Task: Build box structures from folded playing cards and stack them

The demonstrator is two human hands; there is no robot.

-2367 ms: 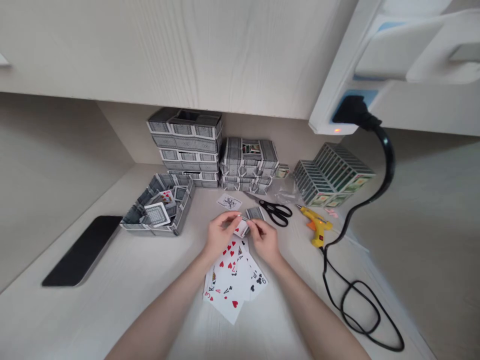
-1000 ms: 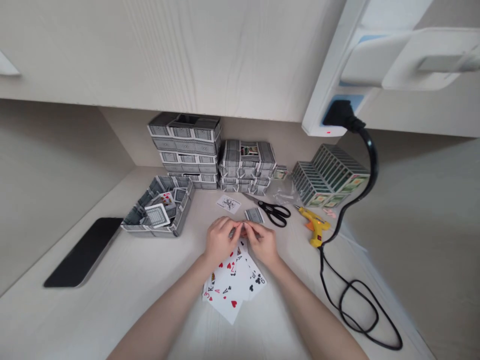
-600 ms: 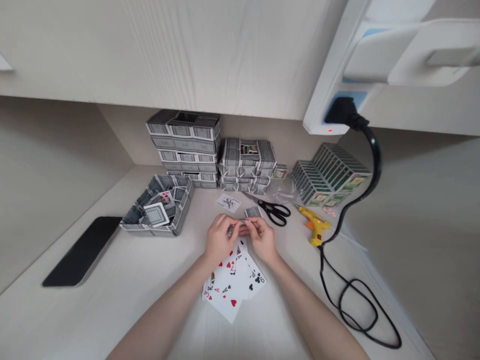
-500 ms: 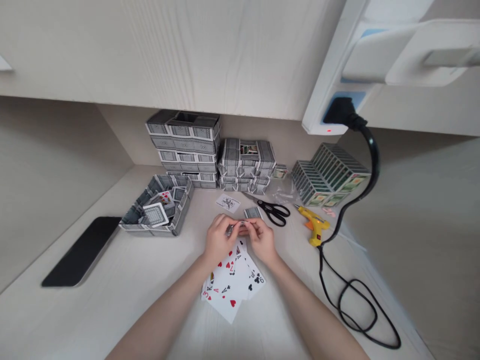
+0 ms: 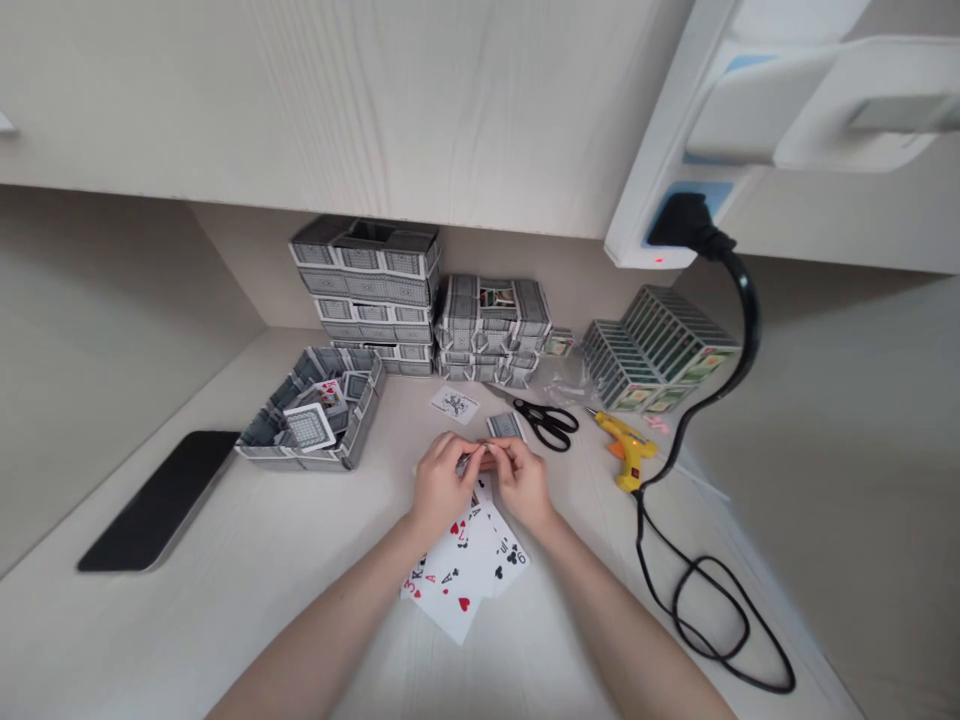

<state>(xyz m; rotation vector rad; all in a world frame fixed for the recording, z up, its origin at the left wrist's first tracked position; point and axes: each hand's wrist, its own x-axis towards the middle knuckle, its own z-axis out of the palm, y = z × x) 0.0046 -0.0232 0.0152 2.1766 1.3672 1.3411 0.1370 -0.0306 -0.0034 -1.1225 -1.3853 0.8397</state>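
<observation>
My left hand (image 5: 443,476) and my right hand (image 5: 522,482) meet near the middle of the table, thumbs and fingertips pinched together. Between them is a playing card (image 5: 465,460), mostly hidden by the fingers; only a small bit of it shows. Right below the hands lies a spread of loose playing cards (image 5: 465,575), face up, overlapping each other. Just beyond my fingers are a face-down card (image 5: 505,425) with a grey patterned back and a joker card (image 5: 454,404).
Black-handled scissors (image 5: 551,424) and a yellow glue gun (image 5: 630,455) with a looping black cord (image 5: 694,655) lie to the right. A card-built tray (image 5: 352,452) holds loose cards. Behind stand card-built boxes (image 5: 375,290) and stacked card packs (image 5: 645,350). A phone (image 5: 161,500) lies left.
The fingertips of both hands have drawn slightly closer together over the card, and less of it shows. The view has shifted a little; the other things lie as before.
</observation>
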